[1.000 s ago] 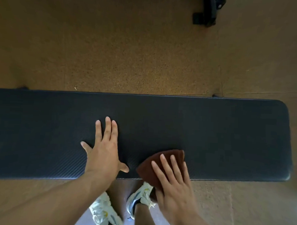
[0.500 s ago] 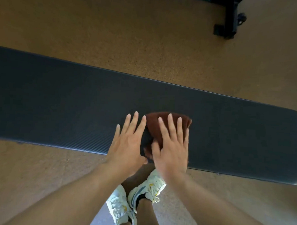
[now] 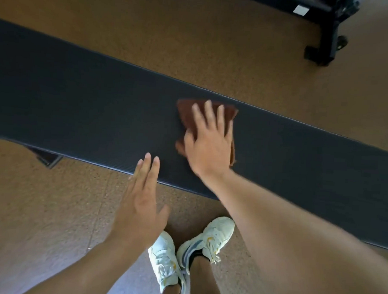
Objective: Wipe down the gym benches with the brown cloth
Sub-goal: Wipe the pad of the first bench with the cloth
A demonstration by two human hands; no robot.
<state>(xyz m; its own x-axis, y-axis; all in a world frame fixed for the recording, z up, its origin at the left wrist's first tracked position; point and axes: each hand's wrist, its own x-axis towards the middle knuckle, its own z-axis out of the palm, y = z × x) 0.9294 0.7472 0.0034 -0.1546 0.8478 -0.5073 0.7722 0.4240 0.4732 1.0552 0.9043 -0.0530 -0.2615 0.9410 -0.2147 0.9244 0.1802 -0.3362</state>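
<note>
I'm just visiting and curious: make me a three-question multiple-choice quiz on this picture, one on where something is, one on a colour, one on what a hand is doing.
1. Where does the cloth lie?
A. on the floor
B. on the bench
C. over a shoe

2. What colour are the shoes?
A. red
B. black
C. white

3. What is the right hand doing?
A. pressing flat on the cloth
B. hanging at the person's side
C. gripping a shoe

Answers:
1 B, the cloth lies on the dark pad near its far edge.
2 C, both shoes are white with dark stripes.
3 A, its straight fingers lie spread over the cloth, while the left hand is at the near edge.
</note>
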